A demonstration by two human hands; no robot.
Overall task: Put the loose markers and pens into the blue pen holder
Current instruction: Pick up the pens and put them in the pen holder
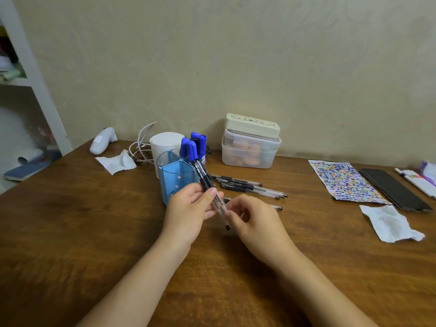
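The left hand (188,204) is gripping a bundle of pens (207,182) beside the holder (175,179); the right hand (253,220), fingers curled, is pinching the bundle's lower end.

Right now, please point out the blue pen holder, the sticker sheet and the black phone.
blue pen holder (175,178): head view, front wall.
sticker sheet (342,179): head view, middle of sheet.
black phone (394,188): head view, middle of screen.

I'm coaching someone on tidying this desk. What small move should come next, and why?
Probably tip the clear-barrelled black pen, held in the left hand with the right hand at its lower end, into the translucent blue plastic pen holder just behind; more pens still lie loose.
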